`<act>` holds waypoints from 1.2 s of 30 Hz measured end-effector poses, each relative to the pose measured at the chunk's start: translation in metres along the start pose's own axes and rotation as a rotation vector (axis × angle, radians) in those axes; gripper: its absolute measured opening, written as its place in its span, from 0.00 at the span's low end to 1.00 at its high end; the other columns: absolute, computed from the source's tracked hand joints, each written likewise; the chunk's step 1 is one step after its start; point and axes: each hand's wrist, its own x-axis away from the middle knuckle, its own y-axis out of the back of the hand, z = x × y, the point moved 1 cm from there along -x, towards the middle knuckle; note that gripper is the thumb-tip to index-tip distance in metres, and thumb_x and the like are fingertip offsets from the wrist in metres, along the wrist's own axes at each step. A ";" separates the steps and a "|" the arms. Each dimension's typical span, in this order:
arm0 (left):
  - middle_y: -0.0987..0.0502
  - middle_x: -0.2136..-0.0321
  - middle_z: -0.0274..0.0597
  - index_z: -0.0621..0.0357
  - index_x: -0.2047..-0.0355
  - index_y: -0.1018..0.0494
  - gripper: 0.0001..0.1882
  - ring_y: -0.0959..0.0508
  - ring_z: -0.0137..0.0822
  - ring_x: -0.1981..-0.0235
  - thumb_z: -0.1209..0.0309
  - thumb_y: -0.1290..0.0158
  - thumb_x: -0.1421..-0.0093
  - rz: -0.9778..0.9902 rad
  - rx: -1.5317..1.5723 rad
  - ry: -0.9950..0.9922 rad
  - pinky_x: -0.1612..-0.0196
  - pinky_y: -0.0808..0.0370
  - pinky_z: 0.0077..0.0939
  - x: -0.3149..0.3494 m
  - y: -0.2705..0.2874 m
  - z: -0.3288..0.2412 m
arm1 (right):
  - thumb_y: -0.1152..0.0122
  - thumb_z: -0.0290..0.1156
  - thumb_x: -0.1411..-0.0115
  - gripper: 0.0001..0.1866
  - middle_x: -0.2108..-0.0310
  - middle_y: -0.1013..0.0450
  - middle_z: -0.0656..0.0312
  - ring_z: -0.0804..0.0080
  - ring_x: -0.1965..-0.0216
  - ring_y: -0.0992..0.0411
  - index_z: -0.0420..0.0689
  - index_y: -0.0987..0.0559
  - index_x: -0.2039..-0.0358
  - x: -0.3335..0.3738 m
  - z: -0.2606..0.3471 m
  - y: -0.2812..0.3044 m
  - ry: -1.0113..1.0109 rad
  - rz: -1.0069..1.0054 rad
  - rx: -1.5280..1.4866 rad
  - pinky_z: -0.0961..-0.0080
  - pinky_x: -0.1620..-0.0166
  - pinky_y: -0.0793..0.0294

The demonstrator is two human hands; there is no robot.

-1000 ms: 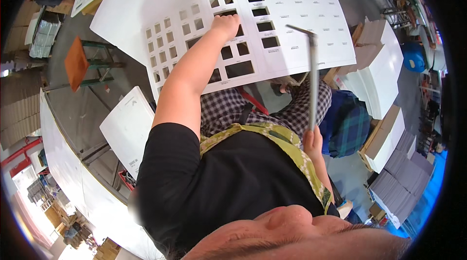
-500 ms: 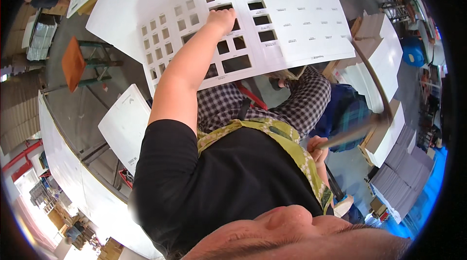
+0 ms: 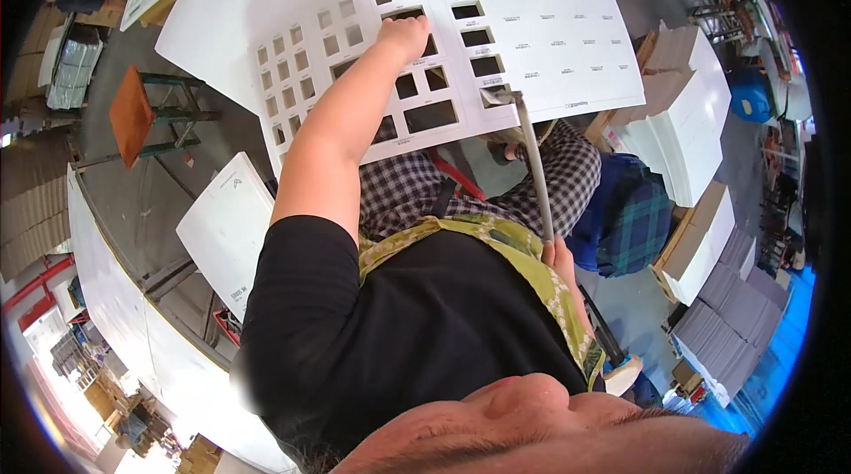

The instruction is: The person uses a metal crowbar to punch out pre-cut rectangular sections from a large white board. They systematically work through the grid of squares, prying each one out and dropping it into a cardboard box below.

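A large white printed sheet [image 3: 567,75], with rectangular cut-out openings across its left and middle part, lies in front of my lap. My left hand [image 3: 405,38] reaches over it, fingers curled into one of the openings and closed on the sheet; the fingertips are hidden. Low at my right side, my right hand [image 3: 557,254] is wrapped round the handle of a long, thin-handled hammer [image 3: 536,168]. The hammer's head rests at the lowest opening of the middle column, near the sheet's front edge. Printed small labels mark the uncut spots on the right.
Stacked white and grey boards [image 3: 691,142] stand to the right, with more grey stacks [image 3: 727,314] behind. A brown-topped stool [image 3: 128,115] is at the left, near a leaning white board [image 3: 226,230]. Dark blue plaid cloth [image 3: 634,217] lies beside my right knee.
The hammer, blurred and swung out to the right before, has come left onto the sheet's middle column, where an opening now shows. My right hand moved slightly left; my left hand stayed put.
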 end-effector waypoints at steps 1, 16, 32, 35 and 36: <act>0.22 0.60 0.49 0.57 0.59 0.30 0.14 0.22 0.46 0.57 0.69 0.64 0.39 -0.004 -0.002 0.002 0.53 0.32 0.45 -0.001 0.001 0.001 | 0.55 0.38 0.34 0.13 0.86 0.35 0.64 0.73 0.85 0.34 0.41 0.33 0.70 0.001 0.002 0.004 -0.046 0.003 -0.073 0.73 0.81 0.39; 0.25 0.59 0.51 0.60 0.58 0.31 0.16 0.25 0.50 0.56 0.69 0.50 0.47 -0.333 0.132 -0.015 0.56 0.28 0.46 0.005 0.004 -0.002 | 0.58 0.41 0.33 0.15 0.84 0.38 0.69 0.82 0.84 0.42 0.41 0.34 0.66 -0.012 0.020 0.008 -0.078 -0.059 -0.419 0.83 0.80 0.42; 0.26 0.63 0.32 0.51 0.52 0.36 0.22 0.34 0.39 0.51 0.68 0.48 0.48 -0.349 -0.083 -0.409 0.51 0.40 0.42 0.104 -0.051 -0.148 | 0.54 0.38 0.34 0.13 0.83 0.37 0.58 0.68 0.81 0.39 0.41 0.34 0.69 -0.005 -0.001 0.018 -0.266 -0.078 -0.355 0.68 0.76 0.38; 0.25 0.64 0.32 0.51 0.51 0.36 0.21 0.33 0.39 0.52 0.72 0.50 0.48 -0.260 -0.044 -0.376 0.51 0.40 0.43 0.102 -0.042 -0.151 | 0.54 0.40 0.34 0.14 0.83 0.36 0.57 0.67 0.82 0.38 0.41 0.34 0.69 -0.003 -0.002 0.023 -0.270 -0.061 -0.356 0.68 0.76 0.38; 0.25 0.64 0.33 0.51 0.51 0.37 0.22 0.33 0.40 0.52 0.72 0.50 0.48 -0.243 -0.025 -0.369 0.51 0.40 0.43 0.101 -0.041 -0.151 | 0.54 0.40 0.34 0.14 0.83 0.36 0.56 0.66 0.82 0.38 0.41 0.34 0.68 -0.001 0.000 0.026 -0.202 -0.091 -0.373 0.68 0.76 0.38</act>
